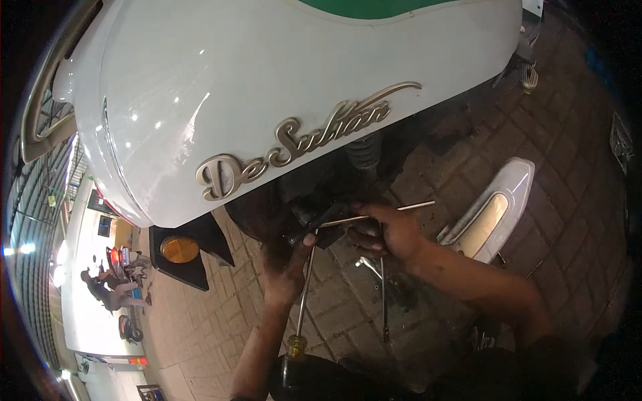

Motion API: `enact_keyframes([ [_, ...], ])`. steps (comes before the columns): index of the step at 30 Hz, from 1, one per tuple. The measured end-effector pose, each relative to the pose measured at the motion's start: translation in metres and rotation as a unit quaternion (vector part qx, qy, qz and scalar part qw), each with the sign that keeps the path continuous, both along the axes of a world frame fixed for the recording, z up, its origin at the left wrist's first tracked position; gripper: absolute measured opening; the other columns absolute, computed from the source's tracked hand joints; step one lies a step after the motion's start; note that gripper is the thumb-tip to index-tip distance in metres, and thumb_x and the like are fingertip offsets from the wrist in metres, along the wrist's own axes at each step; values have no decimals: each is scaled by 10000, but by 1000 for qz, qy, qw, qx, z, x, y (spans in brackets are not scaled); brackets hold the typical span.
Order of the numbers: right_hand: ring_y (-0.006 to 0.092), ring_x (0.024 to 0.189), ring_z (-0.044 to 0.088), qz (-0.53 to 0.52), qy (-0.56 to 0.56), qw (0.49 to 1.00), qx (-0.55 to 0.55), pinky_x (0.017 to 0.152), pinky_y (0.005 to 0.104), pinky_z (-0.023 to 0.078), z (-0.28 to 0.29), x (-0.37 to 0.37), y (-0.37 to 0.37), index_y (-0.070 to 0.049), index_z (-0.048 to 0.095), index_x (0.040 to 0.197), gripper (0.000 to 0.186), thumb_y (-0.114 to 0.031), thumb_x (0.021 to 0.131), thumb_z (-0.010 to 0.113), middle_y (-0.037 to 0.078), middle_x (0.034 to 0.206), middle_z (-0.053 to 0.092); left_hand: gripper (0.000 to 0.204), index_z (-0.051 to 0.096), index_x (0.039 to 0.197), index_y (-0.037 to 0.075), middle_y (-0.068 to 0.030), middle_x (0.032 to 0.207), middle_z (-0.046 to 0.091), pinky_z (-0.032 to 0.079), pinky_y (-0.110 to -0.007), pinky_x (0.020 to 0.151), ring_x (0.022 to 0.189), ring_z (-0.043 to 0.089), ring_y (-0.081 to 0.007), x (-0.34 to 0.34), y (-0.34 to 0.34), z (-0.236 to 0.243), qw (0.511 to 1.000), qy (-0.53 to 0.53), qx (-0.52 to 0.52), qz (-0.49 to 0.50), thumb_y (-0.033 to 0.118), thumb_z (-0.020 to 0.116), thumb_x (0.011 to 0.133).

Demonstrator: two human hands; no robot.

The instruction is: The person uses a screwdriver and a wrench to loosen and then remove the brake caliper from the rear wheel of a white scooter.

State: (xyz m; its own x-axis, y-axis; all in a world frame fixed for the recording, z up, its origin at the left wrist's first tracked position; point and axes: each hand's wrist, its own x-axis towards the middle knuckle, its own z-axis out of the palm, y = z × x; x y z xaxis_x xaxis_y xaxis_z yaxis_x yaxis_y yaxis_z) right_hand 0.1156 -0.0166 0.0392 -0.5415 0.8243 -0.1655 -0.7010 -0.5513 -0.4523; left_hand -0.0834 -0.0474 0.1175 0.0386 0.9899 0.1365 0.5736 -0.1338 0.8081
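Beneath a scooter's white side panel, both hands work in a dark gap. My left hand is closed, its thumb against the shaft tip of a long screwdriver whose yellow handle points down toward me. Its other fingers are partly lost in shadow. My right hand curls around a T-handle wrench. The wrench's crossbar runs sideways past my fingers, its left end close to my left thumb, and a thin shaft hangs below. A dark part lies between the hands, its kind hard to make out.
A white trim piece lies on the brick paving at the right. An amber reflector on a black bracket stands left of my hands. Small metal parts lie below my right hand. A person sits by a motorcycle far left.
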Motion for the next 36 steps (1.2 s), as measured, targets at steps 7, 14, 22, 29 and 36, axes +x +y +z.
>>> enact_keyframes([
  [7,129,483,461,-77,-126,988,-49,415,267,320,-12,-30,-28,-71,560,873,188,-236,900,474,45,621,495,709,428,1368,-16,-138,1306,521,401,-369,1001,1174,504,-227,4,-20,13,969,-224,-99,11,216,784,800],
  [14,176,798,551,-22,-154,988,4,738,334,460,17,0,-15,-27,591,993,236,-231,944,483,59,842,576,809,403,1374,-34,-142,1215,585,487,-345,922,1110,564,-207,3,-11,19,994,-53,-40,-85,184,849,735],
  [22,158,816,554,-93,-249,960,93,753,328,462,64,15,-9,-37,591,1058,248,-246,942,521,66,908,611,710,404,1347,-34,-175,1212,591,480,-390,945,1107,592,-251,24,-6,20,995,-96,-8,3,227,790,811],
  [29,112,700,549,-82,-140,984,68,526,275,463,59,29,-12,-93,592,1049,274,-342,939,570,26,809,564,698,442,1347,-19,-168,1233,579,473,-420,924,1101,592,-283,40,-1,23,966,-237,-102,-30,546,479,939],
  [36,114,519,493,-132,-152,979,28,445,274,408,58,19,-22,-96,567,991,432,-520,916,588,15,666,505,680,483,1335,17,-157,1202,597,467,-434,881,991,621,-307,48,-2,20,944,-302,-131,-33,573,349,967],
])
